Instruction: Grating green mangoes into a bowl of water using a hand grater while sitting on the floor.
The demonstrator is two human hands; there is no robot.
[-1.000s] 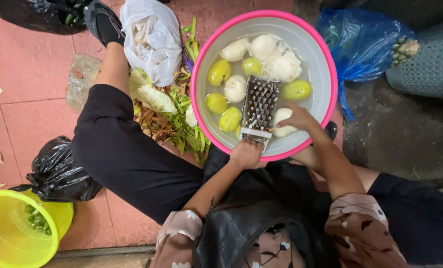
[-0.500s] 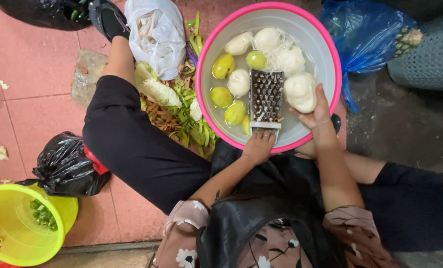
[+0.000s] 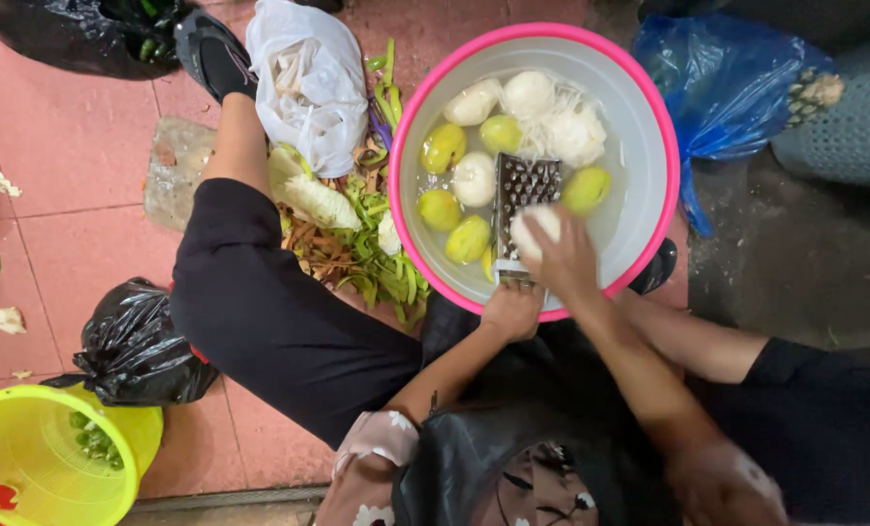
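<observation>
**Peeled fruit pressed to a grater over a pink-rimmed basin**

The right hand [image 3: 566,261] was curled around a peeled white fruit [image 3: 534,230], the fingers grasping it from the near side and pressing it against the lower part of a flat metal grater [image 3: 524,200]. The grater leaned into a pink-rimmed basin [image 3: 655,107], its perforated face showing just beyond the fingertips. The left hand [image 3: 513,310] was clenched on the grater's bottom edge at the basin's near rim, just below and beside the right hand's fingers; exactly how its fingers wrapped the handle could not be told.

Beyond the right fingers, pale shreds [image 3: 571,122] lay heaped in the water at the far side of the basin. Several yellow-green fruits [image 3: 443,148] floated to the left of the grater, with another one to the right, and peeled white ones sat further off toward the far rim.

Left of the left hand, past the person's dark-trousered knee [image 3: 269,312], a pile of green and orange vegetable peelings [image 3: 357,248] lay on the red tiled floor [image 3: 65,146], touching the basin's outer wall. A white plastic bag [image 3: 308,78] rested beyond the peelings. Well away to the left sat a black plastic bag [image 3: 133,346] and a yellow-green basket [image 3: 26,468]. A blue plastic bag [image 3: 737,83] lay to the right of the basin.
</observation>
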